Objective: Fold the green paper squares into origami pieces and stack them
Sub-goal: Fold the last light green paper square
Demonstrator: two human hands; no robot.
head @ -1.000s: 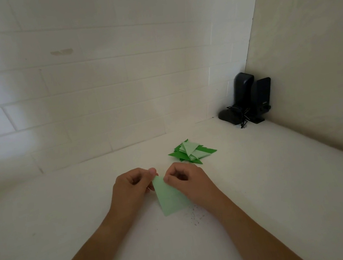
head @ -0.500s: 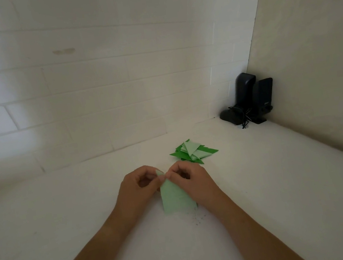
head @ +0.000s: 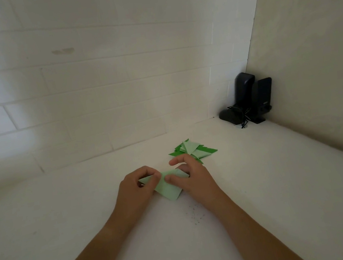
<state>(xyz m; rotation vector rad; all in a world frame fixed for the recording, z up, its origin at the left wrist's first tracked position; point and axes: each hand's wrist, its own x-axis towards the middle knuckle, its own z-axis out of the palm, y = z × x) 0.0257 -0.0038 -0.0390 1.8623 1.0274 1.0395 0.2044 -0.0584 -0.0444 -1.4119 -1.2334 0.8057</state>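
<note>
A pale green paper piece (head: 167,188) lies partly folded on the white counter, between both hands. My left hand (head: 135,187) pinches its left corner with curled fingers. My right hand (head: 192,177) holds the right side, thumb pressed on the top fold and the other fingers curled behind the paper. Just behind my right hand sits a stack of folded green origami pieces (head: 194,150), dark and pale green triangles fanned out. Part of that stack is hidden by my right fingers.
Two black speakers (head: 249,100) with a tangled cable stand in the far right corner where the tiled wall meets the side wall. Small green specks (head: 196,214) dot the white counter (head: 67,213) near my right forearm.
The paper has turned from pointing toward me to lying sideways, with a new fold spread to the left. Both hands have moved slightly apart along it.
</note>
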